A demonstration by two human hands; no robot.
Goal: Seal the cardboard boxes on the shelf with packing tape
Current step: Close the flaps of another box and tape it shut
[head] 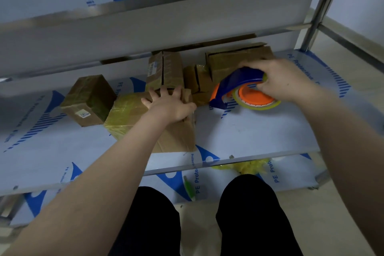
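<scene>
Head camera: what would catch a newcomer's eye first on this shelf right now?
The blue and orange tape dispenser stands out most, gripped by the right hand over the right part of the shelf. Next comes the left hand, fingers spread, pressing down on the front box near the middle. More brown boxes crowd behind it toward the back.

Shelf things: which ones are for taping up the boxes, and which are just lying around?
For the job: tape dispenser, gripped by the right hand; front box, pressed by the left hand; small box at left; back boxes.
Lying about: yellow crumpled scrap and green scrap on the lower shelf.
</scene>
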